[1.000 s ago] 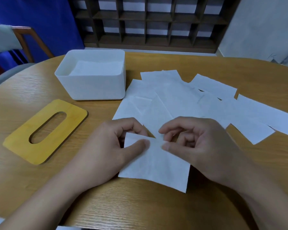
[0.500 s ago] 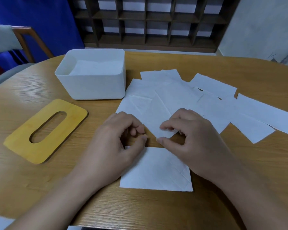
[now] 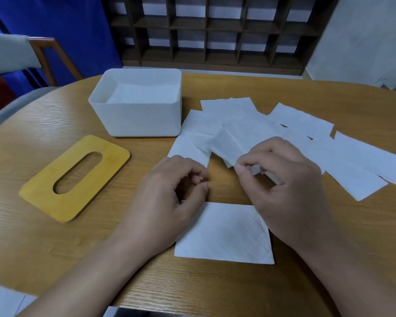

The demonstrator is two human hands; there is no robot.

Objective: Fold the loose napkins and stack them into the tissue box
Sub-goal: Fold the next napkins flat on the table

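Observation:
A folded white napkin [image 3: 224, 234] lies flat on the table near me, partly under both hands. My right hand [image 3: 281, 179] pinches the near corner of a loose napkin [image 3: 226, 145] and lifts it off the spread. My left hand [image 3: 169, 195] hovers over the folded napkin's far left corner, fingers curled, holding nothing. Several loose napkins [image 3: 306, 138] lie overlapping in the middle and right of the table. The white tissue box [image 3: 137, 115] stands open at the back left, with folded napkins inside.
The box's yellow wooden lid [image 3: 76, 179] with an oval slot lies flat to the left. A chair [image 3: 44, 56] stands beyond the round wooden table [image 3: 44, 243]. A dark shelf unit stands behind.
The napkin near me has been folded flat and released. My right hand moved forward and picked up the corner of a loose napkin. My left hand drew back a little from the fold.

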